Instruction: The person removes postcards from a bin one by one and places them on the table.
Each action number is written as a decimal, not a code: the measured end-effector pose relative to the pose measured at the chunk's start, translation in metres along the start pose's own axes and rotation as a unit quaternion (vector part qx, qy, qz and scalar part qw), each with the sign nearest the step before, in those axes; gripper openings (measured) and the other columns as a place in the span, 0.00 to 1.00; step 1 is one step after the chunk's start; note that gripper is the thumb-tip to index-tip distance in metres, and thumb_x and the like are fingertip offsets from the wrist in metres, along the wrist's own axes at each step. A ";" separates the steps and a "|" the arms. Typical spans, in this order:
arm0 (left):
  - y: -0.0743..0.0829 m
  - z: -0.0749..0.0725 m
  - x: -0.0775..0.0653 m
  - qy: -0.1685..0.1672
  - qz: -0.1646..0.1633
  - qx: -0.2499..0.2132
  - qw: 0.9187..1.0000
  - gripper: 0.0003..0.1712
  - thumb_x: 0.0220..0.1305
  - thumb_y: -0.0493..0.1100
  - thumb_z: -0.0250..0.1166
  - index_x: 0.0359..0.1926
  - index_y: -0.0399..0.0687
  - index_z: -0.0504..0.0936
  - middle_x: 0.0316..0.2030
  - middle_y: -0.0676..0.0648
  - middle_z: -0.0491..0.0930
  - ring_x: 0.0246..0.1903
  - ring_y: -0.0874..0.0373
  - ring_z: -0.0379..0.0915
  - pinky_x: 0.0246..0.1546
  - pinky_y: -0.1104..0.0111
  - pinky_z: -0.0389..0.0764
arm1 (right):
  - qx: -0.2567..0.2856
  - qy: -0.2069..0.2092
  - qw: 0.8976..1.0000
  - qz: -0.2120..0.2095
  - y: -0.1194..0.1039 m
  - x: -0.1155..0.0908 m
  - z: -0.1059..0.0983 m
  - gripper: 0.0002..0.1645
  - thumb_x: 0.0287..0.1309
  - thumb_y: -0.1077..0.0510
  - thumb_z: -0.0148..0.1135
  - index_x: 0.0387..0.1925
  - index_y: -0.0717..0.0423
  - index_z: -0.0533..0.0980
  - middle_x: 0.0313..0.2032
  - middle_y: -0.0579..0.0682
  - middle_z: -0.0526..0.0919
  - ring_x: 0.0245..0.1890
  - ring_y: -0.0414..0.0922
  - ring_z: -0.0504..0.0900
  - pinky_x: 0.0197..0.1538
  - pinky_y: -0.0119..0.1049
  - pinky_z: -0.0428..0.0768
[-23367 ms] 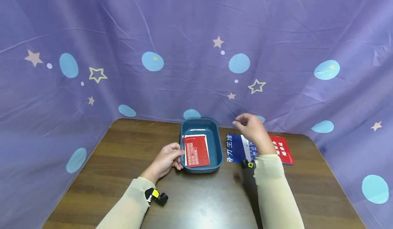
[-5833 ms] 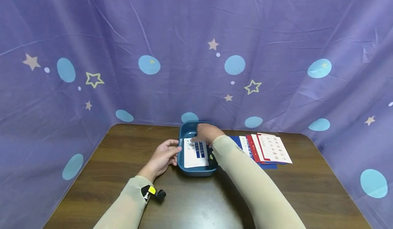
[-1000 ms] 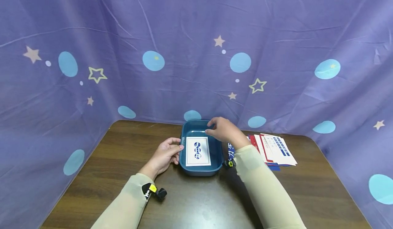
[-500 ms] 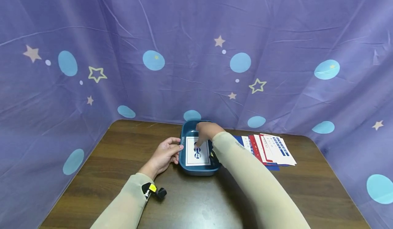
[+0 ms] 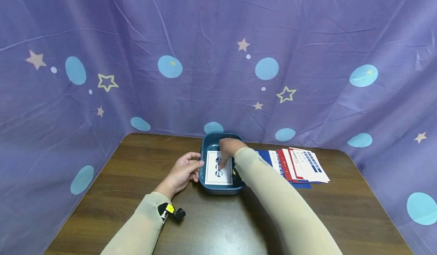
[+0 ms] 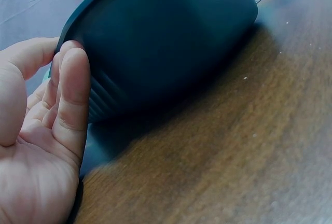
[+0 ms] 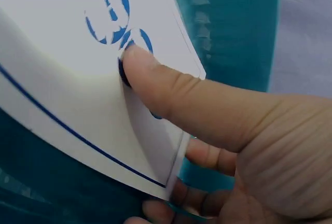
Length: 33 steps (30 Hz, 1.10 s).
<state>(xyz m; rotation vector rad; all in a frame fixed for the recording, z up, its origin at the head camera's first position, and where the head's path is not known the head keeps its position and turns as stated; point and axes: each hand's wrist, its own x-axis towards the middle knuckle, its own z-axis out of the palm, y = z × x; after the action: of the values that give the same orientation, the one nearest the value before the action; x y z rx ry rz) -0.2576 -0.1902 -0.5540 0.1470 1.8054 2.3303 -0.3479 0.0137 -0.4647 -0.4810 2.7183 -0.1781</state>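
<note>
A dark teal plastic bin [image 5: 222,191] stands on the table. Inside lies a white card [image 5: 212,177] with a thin border and blue round lettering. My left hand [image 5: 186,170] holds the bin's left rim, thumb on top and fingers against the outer wall [image 6: 155,42]. Reaching into the bin, my right hand [image 5: 229,148] pinches the white card [image 7: 62,42]. The right wrist view shows the thumb pressing its face and the fingers at its edge; the card bends there. Whether other cards lie beneath cannot be told.
Right of the bin, a fanned row of blue, white and red cards [image 5: 308,166] lies on the wooden table [image 5: 143,164], partly behind the right sleeve. A purple curtain [image 5: 211,27] with stars and blue ovals hangs close behind and at both sides.
Over the last second my right hand has moved left and down into the bin and taken hold of the white card. Earlier, other cards lay on top there; the pile at right has grown.
</note>
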 end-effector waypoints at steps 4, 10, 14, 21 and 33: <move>0.000 0.000 0.000 0.002 -0.003 0.002 1.000 0.27 0.74 0.35 0.67 0.66 0.31 0.67 0.25 0.49 0.80 0.15 0.62 0.76 0.14 0.73 0.81 | 0.026 -0.003 1.000 -0.012 0.003 0.000 -0.007 0.48 0.44 0.48 0.90 0.64 0.57 0.77 0.57 0.56 0.86 0.51 0.51 0.85 0.57 0.50 0.89; 0.000 0.000 0.002 0.003 -0.004 0.009 1.000 0.28 0.73 0.36 0.68 0.66 0.32 0.67 0.25 0.49 0.80 0.16 0.62 0.76 0.14 0.73 0.81 | 0.159 0.012 0.987 -0.005 0.013 -0.005 -0.021 0.38 0.50 0.64 0.85 0.62 0.55 0.78 0.52 0.57 0.84 0.41 0.51 0.87 0.41 0.43 0.92; -0.001 0.000 0.003 0.002 -0.003 0.009 1.000 0.27 0.73 0.35 0.68 0.66 0.32 0.67 0.24 0.49 0.80 0.15 0.62 0.75 0.14 0.73 0.81 | 0.226 0.051 0.973 -0.022 0.024 -0.010 -0.025 0.43 0.47 0.67 0.85 0.66 0.56 0.76 0.54 0.60 0.84 0.40 0.52 0.88 0.42 0.43 0.91; -0.002 0.000 0.002 0.003 0.000 0.011 1.000 0.27 0.73 0.35 0.68 0.66 0.32 0.67 0.24 0.50 0.81 0.15 0.62 0.76 0.14 0.73 0.81 | 0.295 0.085 0.950 -0.053 0.048 -0.021 -0.027 0.40 0.45 0.60 0.89 0.59 0.57 0.79 0.46 0.57 0.87 0.39 0.52 0.86 0.42 0.44 0.89; -0.002 -0.001 0.001 0.002 0.005 0.014 1.000 0.25 0.74 0.36 0.68 0.65 0.35 0.68 0.23 0.51 0.81 0.16 0.62 0.76 0.15 0.73 0.82 | 0.469 0.105 0.875 -0.059 0.079 -0.040 -0.015 0.22 0.54 0.63 0.83 0.50 0.57 0.84 0.42 0.57 0.94 0.38 0.48 0.91 0.46 0.48 0.89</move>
<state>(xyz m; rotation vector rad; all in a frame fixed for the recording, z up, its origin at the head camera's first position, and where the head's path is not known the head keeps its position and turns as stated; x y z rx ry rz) -0.2589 -0.1908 -0.5564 0.1560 1.8439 2.3141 -0.3433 0.1020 -0.4517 -0.3251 2.3834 -1.5544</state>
